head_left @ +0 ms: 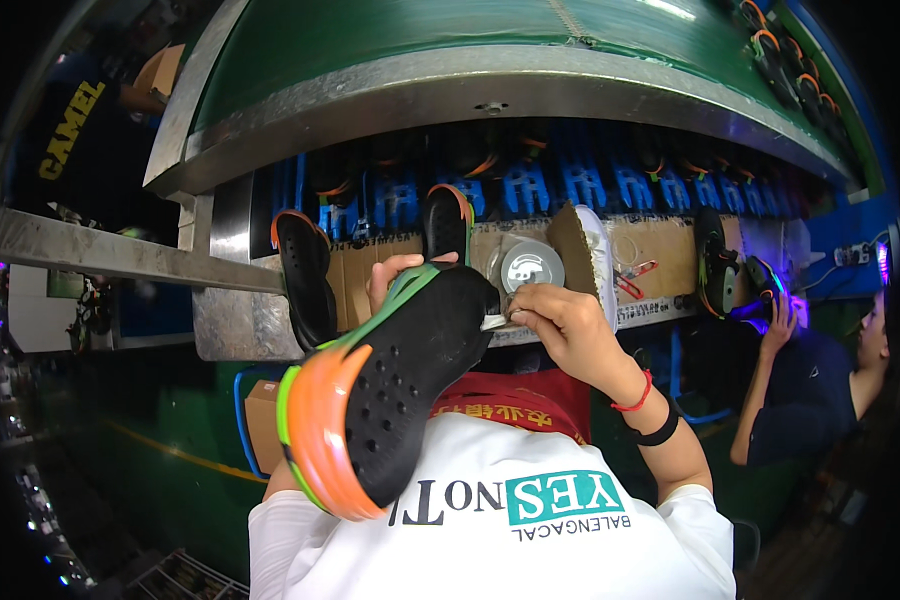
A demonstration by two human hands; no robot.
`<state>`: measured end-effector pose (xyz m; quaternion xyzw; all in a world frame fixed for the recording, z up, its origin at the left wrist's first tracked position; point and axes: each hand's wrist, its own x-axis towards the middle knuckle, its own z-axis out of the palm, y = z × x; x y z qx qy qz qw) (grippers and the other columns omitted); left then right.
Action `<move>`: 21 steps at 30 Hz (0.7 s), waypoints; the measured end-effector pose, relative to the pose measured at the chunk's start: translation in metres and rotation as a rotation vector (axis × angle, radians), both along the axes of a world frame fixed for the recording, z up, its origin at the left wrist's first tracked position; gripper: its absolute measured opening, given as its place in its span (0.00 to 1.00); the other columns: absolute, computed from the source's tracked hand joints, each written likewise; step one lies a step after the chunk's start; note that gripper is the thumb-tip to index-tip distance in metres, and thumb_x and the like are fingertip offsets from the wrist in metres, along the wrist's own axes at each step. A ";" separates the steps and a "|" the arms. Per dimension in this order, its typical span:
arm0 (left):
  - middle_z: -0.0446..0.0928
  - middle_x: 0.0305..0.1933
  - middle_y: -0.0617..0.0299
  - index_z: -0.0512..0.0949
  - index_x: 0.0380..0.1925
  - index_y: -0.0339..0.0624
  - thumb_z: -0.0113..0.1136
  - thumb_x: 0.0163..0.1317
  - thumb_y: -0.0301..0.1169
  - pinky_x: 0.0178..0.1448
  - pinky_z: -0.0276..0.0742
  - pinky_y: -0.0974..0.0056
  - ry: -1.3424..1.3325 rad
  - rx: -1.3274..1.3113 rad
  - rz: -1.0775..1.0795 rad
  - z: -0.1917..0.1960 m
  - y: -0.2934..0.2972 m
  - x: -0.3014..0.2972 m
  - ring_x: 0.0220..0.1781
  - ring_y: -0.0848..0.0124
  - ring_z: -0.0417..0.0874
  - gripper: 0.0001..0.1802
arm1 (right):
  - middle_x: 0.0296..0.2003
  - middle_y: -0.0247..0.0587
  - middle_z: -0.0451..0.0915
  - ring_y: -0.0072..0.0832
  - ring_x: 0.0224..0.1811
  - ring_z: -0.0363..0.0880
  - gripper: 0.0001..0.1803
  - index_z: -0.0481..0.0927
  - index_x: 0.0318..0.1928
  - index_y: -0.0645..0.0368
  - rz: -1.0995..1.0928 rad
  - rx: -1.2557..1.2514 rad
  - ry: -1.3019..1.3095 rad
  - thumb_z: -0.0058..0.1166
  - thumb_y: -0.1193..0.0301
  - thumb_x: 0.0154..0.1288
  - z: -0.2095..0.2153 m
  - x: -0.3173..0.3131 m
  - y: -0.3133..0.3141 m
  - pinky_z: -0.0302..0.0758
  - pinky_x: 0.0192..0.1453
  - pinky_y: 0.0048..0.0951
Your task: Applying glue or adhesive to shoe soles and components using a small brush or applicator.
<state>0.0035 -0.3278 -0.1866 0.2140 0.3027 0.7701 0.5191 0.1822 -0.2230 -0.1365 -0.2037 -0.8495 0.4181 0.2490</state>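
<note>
A black clog (395, 390) with a row-patterned footbed of small holes, an orange toe band and green side trim lies tilted across my lap area, its toe toward me. My left hand (395, 275) is closed round its far side edge, and most of that hand is hidden behind the clog. With thumb and finger pinched, my right hand (570, 325) holds a small white scrap (494, 322) against the heel end; whether it is cloth or paper I cannot tell. Just beyond that hand a round grey-lidded tin (532, 266) stands on the bench.
Black clogs with orange trim (305, 275) (448, 225) stand on the cardboard-covered bench. Right of the tin are a white shoe (597, 260) and red-handled snips (635, 280). Behind them runs a metal-edged green conveyor (370, 60) above blue racks (525, 190). A person (810, 380) at right handles a shoe.
</note>
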 end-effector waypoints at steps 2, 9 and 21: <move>0.66 0.54 0.35 0.64 0.49 0.47 0.23 0.68 0.51 0.57 0.71 0.55 0.267 0.059 0.131 -0.008 0.006 0.000 0.52 0.53 0.74 0.26 | 0.30 0.48 0.78 0.42 0.29 0.78 0.05 0.76 0.33 0.67 0.019 -0.062 -0.006 0.53 0.79 0.54 0.005 0.000 0.001 0.75 0.33 0.31; 0.65 0.55 0.34 0.63 0.48 0.46 0.21 0.68 0.52 0.58 0.70 0.54 0.269 0.104 0.271 -0.046 0.010 -0.005 0.53 0.52 0.73 0.27 | 0.30 0.46 0.80 0.29 0.29 0.80 0.06 0.78 0.35 0.69 0.040 -0.293 -0.037 0.53 0.79 0.57 0.015 -0.003 -0.001 0.74 0.34 0.25; 0.73 0.45 0.41 0.68 0.46 0.39 0.34 0.68 0.47 0.48 0.77 0.55 0.566 0.136 0.242 -0.007 0.016 -0.010 0.43 0.58 0.79 0.23 | 0.30 0.39 0.80 0.19 0.31 0.77 0.07 0.78 0.37 0.69 0.032 -0.552 -0.070 0.52 0.77 0.60 0.014 -0.002 -0.011 0.74 0.37 0.21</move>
